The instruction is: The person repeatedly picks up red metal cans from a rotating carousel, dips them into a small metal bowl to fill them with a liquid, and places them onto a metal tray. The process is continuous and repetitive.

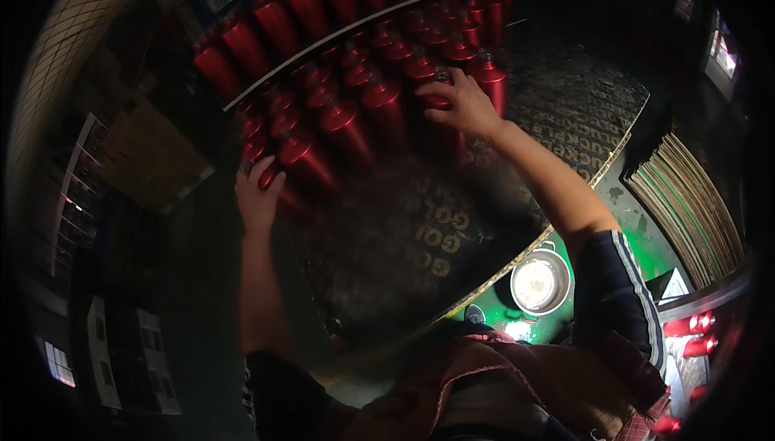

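Green floor (pixel 650 259), dark board (pixel 371 271) under red bottles (pixel 343 129)

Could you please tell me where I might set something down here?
The dark, pale-lettered board looks bare between the shiny red cylindrical bottles and its near edge, and to their right; among the bottles it is crowded.

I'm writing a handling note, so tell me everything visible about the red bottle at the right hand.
The red bottle looks glossy and metallic, with a rounded shoulder and a small, paler neck on top. It seems roughly upright, at the near side of a crowd of similar bottles, towards their right end. The right hand has its fingers around the upper part, hiding some of it. The lower body is dim, so its base cannot be made out.
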Motion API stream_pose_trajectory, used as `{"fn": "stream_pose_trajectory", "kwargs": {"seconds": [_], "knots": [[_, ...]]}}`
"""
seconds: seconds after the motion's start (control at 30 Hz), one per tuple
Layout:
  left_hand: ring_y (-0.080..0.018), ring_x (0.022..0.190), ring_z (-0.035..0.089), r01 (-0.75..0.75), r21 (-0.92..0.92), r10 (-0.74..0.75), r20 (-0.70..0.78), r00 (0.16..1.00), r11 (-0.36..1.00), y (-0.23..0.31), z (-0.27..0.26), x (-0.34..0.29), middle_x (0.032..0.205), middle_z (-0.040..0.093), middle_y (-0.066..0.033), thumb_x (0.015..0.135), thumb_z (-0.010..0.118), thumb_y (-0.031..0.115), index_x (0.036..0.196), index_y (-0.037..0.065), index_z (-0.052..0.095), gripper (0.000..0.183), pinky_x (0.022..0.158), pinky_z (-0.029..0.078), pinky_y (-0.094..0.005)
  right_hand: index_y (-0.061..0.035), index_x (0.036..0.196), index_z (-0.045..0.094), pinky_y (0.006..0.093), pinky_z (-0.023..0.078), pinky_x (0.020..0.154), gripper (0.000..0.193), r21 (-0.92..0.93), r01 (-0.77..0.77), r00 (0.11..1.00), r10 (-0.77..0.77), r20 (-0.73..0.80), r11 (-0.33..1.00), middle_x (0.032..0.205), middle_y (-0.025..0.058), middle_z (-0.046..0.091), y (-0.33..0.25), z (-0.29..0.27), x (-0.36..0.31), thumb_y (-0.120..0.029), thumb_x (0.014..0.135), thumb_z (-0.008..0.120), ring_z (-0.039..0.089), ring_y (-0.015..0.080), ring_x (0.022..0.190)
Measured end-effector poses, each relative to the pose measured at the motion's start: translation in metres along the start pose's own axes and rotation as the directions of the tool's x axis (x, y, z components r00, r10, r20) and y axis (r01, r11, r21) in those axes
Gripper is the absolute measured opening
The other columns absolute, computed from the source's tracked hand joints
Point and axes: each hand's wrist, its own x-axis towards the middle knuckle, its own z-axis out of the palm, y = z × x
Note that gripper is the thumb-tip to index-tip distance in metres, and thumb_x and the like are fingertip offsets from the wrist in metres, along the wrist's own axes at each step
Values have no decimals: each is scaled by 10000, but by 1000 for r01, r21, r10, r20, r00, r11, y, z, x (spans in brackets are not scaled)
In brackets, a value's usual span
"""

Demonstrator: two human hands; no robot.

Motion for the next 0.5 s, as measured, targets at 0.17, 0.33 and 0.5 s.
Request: {"fn": "stream_pose_trajectory", "kwargs": {"seconds": [0.17,0.33,0.5], "knots": [[-334,1190,542,-70,21,73,-319,945,997,10,6,-53,1315,533,-172,734,815,123,1116,169,720,396,991,468,-421,-256,1165,693,452,404,1053,398,-1,233,925,-222,-310,973,1401,199,434,11,13,-37,-241,776,773,462,393,1265],[-286,1186,553,-72,-91,23,-452,892,993,36,-32,-119,1295,600,-143,782,738,-15,1169,10,676,393,1030,433,-397,-163,1147,715,407,415,1032,412,189,176,826,-41,-562,966,1349,193,476,5,-7,-127,-144,743,794,474,344,1256],[-359,1204,540,63,-989,-316,19,949,130,99,-51,-168,1360,533,-187,875,670,264,1364,31,488,572,983,496,-510,-77,1284,621,326,439,1010,425,767,-39,637,608,-475,640,1280,102,574,-5,-47,-256,-141,873,705,560,204,1149]]}}
